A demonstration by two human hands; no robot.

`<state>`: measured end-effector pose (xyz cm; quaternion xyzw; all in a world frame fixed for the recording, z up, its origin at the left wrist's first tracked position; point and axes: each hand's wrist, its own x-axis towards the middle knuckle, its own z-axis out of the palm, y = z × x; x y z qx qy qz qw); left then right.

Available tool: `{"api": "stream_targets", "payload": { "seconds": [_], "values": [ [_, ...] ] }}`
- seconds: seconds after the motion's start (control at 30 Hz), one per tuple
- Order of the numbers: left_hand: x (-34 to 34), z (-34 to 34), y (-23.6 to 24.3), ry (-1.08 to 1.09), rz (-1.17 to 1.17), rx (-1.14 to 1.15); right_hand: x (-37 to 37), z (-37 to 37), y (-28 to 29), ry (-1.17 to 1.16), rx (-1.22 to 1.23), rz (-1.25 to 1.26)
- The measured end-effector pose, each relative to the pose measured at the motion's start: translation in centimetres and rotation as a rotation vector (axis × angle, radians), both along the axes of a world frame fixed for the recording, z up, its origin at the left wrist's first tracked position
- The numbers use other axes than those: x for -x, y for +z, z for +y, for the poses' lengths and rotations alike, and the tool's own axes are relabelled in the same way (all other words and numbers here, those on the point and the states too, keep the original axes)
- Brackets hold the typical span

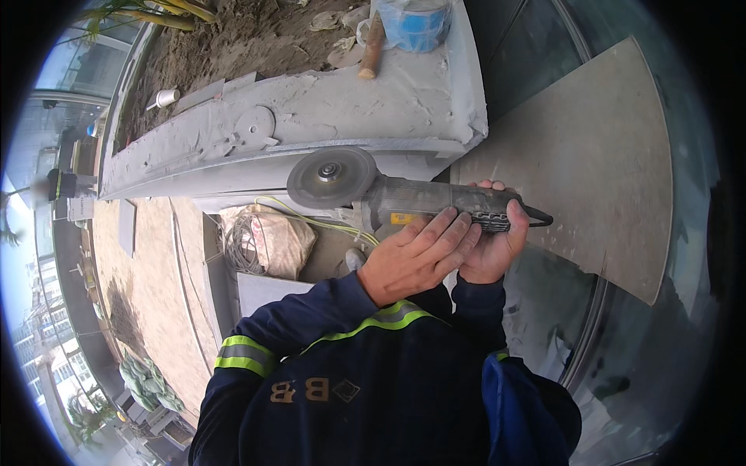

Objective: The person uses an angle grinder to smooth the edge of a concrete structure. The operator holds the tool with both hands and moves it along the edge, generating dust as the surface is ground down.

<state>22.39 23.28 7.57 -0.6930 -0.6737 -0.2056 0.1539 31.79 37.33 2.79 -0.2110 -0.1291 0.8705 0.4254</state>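
Note:
An angle grinder (423, 203) with a worn grey body lies across my hands, its round disc (332, 179) turned face up towards the left. Around the rear of its body wraps my right hand (491, 260), closed, supporting it from below with the thumb up by the ribbed vent. My left hand (420, 256) is closed against the near side of the body, its fingers laid together by the vent and partly covering the right hand. Past the right thumb the tapered black tail of the grinder shows. The disc is close to the near face of a grey planter wall (396, 93).
On the wall lie a loose round disc (255, 126), a wooden-handled tool (373, 48) and a blue bucket (412, 27) in plastic. A white cup (165, 99) rests by the soil. Below are a sack (284, 245) and yellow-green cable (330, 226). A large board (590, 171) leans right.

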Motion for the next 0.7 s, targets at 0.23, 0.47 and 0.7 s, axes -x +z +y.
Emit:
{"api": "stream_targets", "payload": {
  "seconds": [0.23,0.47,0.7],
  "values": [
    [0.9,3.7,0.6,0.229,0.121,0.098,-0.7,0.1,-0.4,-0.04,0.066,0.007],
    [1.8,4.2,-1.1,0.226,0.066,0.181,-0.6,-0.7,-1.9,-0.024,0.062,-0.016],
    [3.0,4.7,-1.8,0.193,-0.027,0.19,-0.1,-0.2,-2.3,-0.002,0.008,-0.069]
  ]
}}
